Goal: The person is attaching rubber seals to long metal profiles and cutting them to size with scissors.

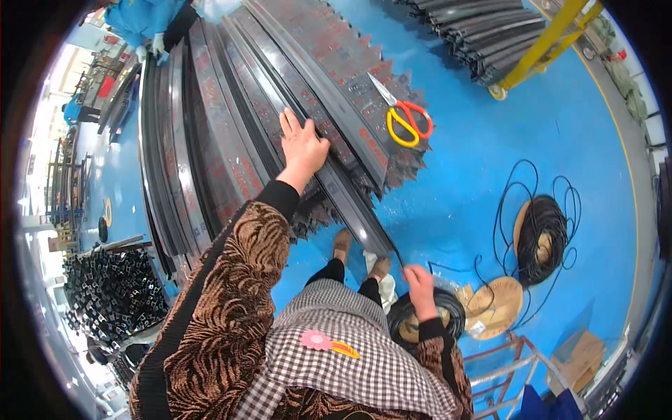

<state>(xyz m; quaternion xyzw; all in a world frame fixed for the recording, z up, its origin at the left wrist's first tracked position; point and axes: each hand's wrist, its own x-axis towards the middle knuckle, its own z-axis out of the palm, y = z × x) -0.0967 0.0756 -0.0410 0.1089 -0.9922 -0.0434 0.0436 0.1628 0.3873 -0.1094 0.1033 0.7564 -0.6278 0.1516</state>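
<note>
Blue floor: left hand (pixel 302 145) flat on profile (pixel 343 189) (arm outstretched).

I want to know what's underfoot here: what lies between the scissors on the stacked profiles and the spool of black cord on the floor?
In the head view, between the scissors and the spool of black cord lies only the jagged end of the stacked profiles, then bare blue floor.

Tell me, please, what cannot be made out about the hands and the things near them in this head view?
- Right hand: its fingertips face away, so whether they pinch the thin black cord is unclear.
- Left hand: the palm covers its contact with the dark metal strip.
- Spool beneath the right hand: partly hidden by hand and sleeve.
- Scissors: blade tips blend into the strips.
- Co-worker's gloved hand: cut off at the top edge.
</note>
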